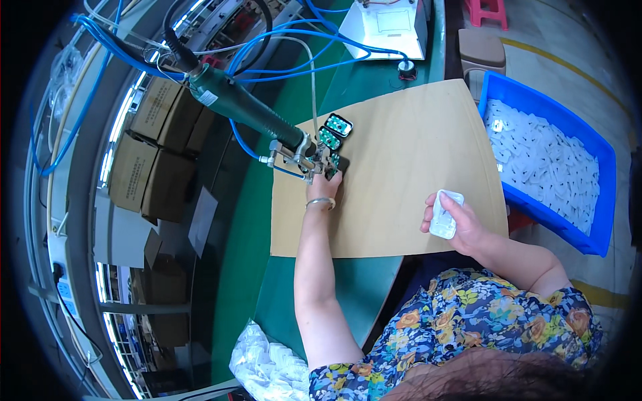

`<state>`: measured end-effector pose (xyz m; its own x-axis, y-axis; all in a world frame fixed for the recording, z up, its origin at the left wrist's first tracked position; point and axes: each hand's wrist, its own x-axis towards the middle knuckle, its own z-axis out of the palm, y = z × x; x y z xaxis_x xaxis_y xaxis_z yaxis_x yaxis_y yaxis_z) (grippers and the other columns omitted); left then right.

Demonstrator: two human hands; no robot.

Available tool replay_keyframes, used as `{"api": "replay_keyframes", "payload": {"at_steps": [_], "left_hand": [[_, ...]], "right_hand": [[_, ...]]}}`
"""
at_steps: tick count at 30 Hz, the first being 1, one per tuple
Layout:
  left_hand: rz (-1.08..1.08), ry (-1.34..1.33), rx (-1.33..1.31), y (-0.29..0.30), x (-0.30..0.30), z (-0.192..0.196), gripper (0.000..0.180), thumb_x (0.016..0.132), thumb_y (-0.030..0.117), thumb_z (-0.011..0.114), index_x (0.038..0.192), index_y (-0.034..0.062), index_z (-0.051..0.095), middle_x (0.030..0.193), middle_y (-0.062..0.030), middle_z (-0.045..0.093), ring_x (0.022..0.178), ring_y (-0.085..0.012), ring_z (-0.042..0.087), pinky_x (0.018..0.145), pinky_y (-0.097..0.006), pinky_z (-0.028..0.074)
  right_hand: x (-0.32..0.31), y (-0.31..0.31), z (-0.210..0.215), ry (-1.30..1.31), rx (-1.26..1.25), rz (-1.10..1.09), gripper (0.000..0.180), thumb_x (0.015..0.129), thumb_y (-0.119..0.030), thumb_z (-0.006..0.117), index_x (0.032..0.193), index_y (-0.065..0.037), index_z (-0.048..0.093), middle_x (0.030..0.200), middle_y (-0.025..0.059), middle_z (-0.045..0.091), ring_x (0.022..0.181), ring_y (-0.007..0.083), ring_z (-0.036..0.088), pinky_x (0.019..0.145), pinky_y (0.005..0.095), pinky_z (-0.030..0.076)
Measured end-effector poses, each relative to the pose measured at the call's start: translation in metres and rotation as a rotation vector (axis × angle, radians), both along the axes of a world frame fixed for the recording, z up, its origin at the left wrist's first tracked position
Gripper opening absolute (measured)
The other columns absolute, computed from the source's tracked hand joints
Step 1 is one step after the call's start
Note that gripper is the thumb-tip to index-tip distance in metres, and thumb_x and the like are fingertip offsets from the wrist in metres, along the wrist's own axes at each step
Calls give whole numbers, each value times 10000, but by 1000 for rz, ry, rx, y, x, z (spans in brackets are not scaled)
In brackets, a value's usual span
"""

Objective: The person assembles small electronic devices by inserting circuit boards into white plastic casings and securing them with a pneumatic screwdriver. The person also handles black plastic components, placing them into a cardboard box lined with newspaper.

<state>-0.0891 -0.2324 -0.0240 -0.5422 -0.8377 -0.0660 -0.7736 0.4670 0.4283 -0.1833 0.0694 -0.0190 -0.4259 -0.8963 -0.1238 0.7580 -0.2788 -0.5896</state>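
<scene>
My right hand (468, 230) is closed around a white, rounded rectangular plastic shell (446, 215), held above the right side of the cardboard sheet. My left arm reaches forward, and my left hand (324, 187) is at the metal tip of a hanging dark green screwdriver (247, 110). Its fingers are bent and partly hidden by the metal head, so what they grip is unclear. Beside the thumb lies a small black case (342, 162) with a green circuit board. Just beyond are two more open black cases, an upper case (339, 124) and a lower case (329, 138), both with green boards inside.
The cardboard sheet (401, 160) covers part of a green bench (294, 287). A blue bin (491, 87) full of white plastic parts stands at right. A bag of white parts (271, 367) lies near left. Blue air hoses (301, 30) hang overhead; cardboard boxes (154, 174) fill the left shelf.
</scene>
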Motion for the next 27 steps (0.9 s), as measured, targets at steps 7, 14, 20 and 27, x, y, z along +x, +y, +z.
{"api": "replay_keyframes", "payload": {"at_steps": [7,14,20,27], "left_hand": [[-100,13,-216,52,78,-2,477,698,234,645,1124,50,537,1058,-156,537,900,-328,567,773,-389,468],[-83,44,-237,108,103,16,569,634,234,740,1135,60,535,1060,-172,545,925,-336,561,790,-390,471],[-299,63,-166,72,92,-4,657,597,234,761,1143,-19,495,1049,-186,562,917,-310,573,829,-349,459],[15,659,587,120,92,4,614,626,109,783,1106,-18,422,850,-118,582,781,-200,592,690,-312,496]], "right_hand": [[6,1,1,9,-38,53,276,905,-311,459,956,-45,518,776,71,582,744,197,604,690,324,496],[18,-11,0,-46,-19,136,295,910,-310,436,963,-30,513,770,72,578,718,198,594,676,327,491],[25,-20,-1,-118,16,245,320,912,-348,433,970,-45,518,773,63,584,742,192,593,697,335,492],[32,-26,-1,-280,150,285,396,896,-398,450,1087,-53,482,859,75,592,778,194,601,727,335,492]]}}
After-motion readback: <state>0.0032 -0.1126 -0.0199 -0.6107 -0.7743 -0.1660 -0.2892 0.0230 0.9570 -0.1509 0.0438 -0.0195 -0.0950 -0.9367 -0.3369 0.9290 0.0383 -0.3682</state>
